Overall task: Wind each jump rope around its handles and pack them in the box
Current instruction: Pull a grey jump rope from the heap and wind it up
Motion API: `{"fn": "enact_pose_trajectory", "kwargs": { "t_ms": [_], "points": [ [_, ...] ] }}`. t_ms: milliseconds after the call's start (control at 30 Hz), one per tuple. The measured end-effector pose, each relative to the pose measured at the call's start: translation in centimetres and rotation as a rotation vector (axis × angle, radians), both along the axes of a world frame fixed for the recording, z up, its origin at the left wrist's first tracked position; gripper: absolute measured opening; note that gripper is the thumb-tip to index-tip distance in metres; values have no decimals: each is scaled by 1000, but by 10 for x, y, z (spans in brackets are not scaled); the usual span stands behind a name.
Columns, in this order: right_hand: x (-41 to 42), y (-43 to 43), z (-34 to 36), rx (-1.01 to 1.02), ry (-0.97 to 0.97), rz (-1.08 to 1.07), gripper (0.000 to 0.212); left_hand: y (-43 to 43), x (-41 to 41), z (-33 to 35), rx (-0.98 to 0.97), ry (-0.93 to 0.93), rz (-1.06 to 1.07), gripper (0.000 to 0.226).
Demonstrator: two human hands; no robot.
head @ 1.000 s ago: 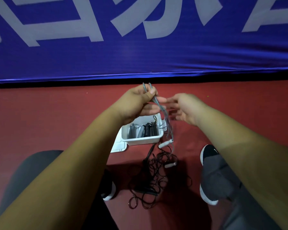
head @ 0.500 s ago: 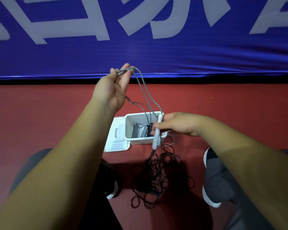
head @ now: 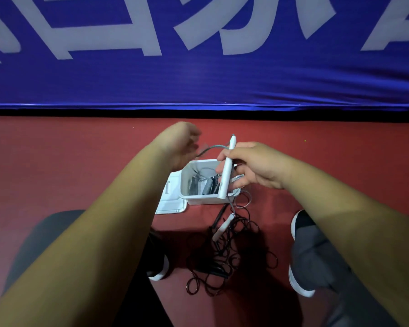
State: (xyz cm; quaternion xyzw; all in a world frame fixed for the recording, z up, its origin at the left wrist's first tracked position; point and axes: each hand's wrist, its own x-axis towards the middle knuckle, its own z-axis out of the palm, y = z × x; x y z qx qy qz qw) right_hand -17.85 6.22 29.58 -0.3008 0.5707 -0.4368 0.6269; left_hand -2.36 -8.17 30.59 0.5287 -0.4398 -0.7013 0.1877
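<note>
My right hand grips a white jump-rope handle nearly upright over the white box. A grey rope arcs from the handle's top to my left hand, which is blurred and holds the rope to the left of the handle. The rope's second white handle hangs or lies just below the box. Several wound ropes lie inside the box. A tangled black jump rope sprawls on the red floor between my feet.
The box's white lid lies flat at its left side. A blue banner runs along the far edge of the red floor. My shoes and knees flank the rope pile.
My right hand has lifted the white handle and turned it upright. My left hand has dropped from high near the banner to beside the handle, bringing the grey rope down.
</note>
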Motion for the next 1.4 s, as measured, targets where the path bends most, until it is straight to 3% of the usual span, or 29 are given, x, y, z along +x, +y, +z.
{"fn": "enact_pose_trajectory", "kwargs": {
  "t_ms": [67,167,333,467,633,700,800,833,933,1067,1133,1233,1400],
  "points": [
    [3,-3,1,0,-55,-67,20,10,-2,-2,-57,-215,-102,16],
    [1,-7,4,-19,-120,-149,23,25,-3,-10,-122,-367,-178,24],
    [-11,-8,18,-91,-297,-229,31,40,-1,-21,-135,-283,-683,53],
    [-19,-8,24,-136,-327,-273,32,48,-6,-25,-267,-205,-809,39],
    [-29,-12,22,-167,-364,-378,36,48,-6,-33,-377,-305,-943,17],
    [-34,-18,17,-138,-219,-452,27,49,-7,-35,-319,-277,-937,21],
    [-44,-17,1,63,381,-411,17,48,-8,-28,-154,-203,-872,23],
    [-46,-15,-6,118,483,-378,17,47,-9,-25,-116,-179,-834,23],
    [-46,-10,-21,180,469,-335,21,45,-9,-17,-17,-97,-671,20],
    [-31,-3,-15,138,528,-46,22,43,-11,-6,92,4,-416,18],
    [-20,1,-9,129,445,58,22,43,-12,-2,128,25,-342,18],
    [-14,2,-10,150,325,61,30,41,-12,0,168,39,-250,20],
    [-11,0,-8,127,425,92,50,32,-13,-7,186,84,-79,28]
  ]
}}
